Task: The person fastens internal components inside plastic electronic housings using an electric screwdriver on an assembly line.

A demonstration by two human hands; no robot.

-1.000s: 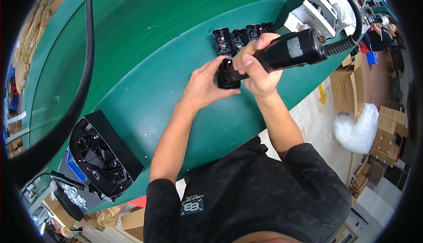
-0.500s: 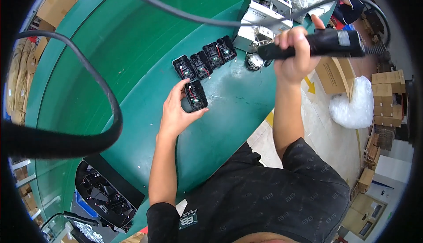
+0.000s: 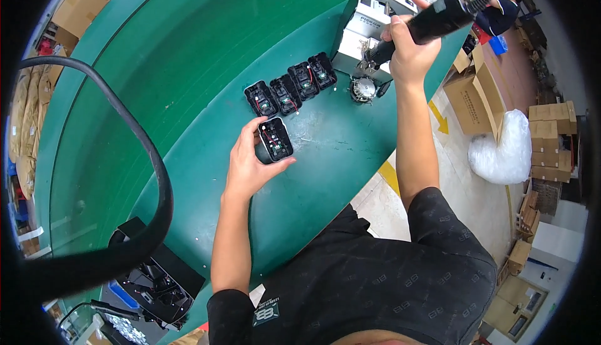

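Observation:
My left hand (image 3: pixel 249 160) grips a small black plastic housing (image 3: pixel 276 139) by its sides, thumb at the near end. Its open face shows a small circuit board and red wires. Raised at the upper right, my right hand (image 3: pixel 413 54) is wrapped round a black electric screwdriver (image 3: pixel 441 18). The screwdriver's tip points down left at the screw feeder (image 3: pixel 369 43), a white and grey box machine; whether it touches is hard to see. A round metal part (image 3: pixel 363 89) stands at the feeder's front. Beyond my left hand, several similar housings (image 3: pixel 287 93) lie in a slanting row on the green table.
A thick black cable (image 3: pixel 164 188) loops close across the left side. At the lower left is a black bin (image 3: pixel 150 285) of dark parts. To the right stand an open carton (image 3: pixel 472 97) and a bubble-wrap bundle (image 3: pixel 499 148). Another person (image 3: pixel 501 13) is at the far upper right.
My right hand has swung the screwdriver from nearly level to a slant, its tip now at the feeder. My left hand has tilted the housing slightly. The cable has shifted.

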